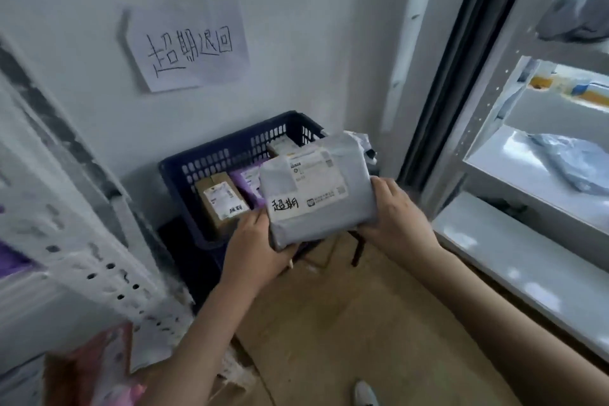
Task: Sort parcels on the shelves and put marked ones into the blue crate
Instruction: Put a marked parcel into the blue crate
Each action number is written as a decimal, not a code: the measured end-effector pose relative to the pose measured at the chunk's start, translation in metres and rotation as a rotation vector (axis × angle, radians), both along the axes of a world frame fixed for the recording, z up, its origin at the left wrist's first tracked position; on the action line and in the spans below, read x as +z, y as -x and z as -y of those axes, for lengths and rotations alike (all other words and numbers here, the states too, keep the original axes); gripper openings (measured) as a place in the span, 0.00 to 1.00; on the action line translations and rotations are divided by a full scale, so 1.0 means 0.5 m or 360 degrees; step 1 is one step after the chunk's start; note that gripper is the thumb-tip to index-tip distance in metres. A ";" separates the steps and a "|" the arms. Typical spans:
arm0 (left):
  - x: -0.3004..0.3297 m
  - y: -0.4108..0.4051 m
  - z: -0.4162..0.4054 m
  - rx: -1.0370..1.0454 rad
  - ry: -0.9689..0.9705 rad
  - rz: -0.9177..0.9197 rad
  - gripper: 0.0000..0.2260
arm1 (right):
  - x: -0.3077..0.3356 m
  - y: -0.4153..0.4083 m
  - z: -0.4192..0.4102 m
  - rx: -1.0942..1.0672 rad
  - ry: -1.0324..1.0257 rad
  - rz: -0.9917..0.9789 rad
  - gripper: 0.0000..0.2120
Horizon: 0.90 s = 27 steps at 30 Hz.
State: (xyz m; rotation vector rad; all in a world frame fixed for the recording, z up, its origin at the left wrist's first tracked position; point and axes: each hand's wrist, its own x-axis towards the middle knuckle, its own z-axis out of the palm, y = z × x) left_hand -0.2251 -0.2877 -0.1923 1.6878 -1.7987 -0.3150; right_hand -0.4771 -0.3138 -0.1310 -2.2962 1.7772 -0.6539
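Observation:
I hold a grey plastic mailer parcel (321, 204) with a white label and black handwritten marks, just above the near right part of the blue crate (211, 158). My left hand (255, 247) grips its lower left corner, thumb on top. My right hand (397, 214) grips its right edge. The crate stands on the floor against the wall. Inside it lie a brown cardboard box (219, 199) with a marked label, a purple parcel (245, 183) and another box (280, 147) at the back.
A paper sign (188, 43) with handwritten characters is stuck to the wall above the crate. White metal shelves (527, 175) with grey and blue parcels stand to the right, and a perforated shelf frame (82, 241) is at the left. The floor is brown.

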 end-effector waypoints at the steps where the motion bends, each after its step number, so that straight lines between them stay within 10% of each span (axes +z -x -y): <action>1: 0.003 -0.001 0.026 0.0089 0.0004 0.0009 0.31 | 0.000 -0.004 0.054 0.0068 -0.0017 0.0012 0.36; 11: 0.002 -0.092 0.172 0.0666 -0.0224 0.0015 0.26 | -0.045 -0.149 0.403 0.0733 -0.0354 0.0102 0.31; 27: -0.137 -0.223 0.397 0.0838 -0.0552 -0.0071 0.24 | -0.218 -0.342 0.677 0.0800 -0.0823 0.0050 0.31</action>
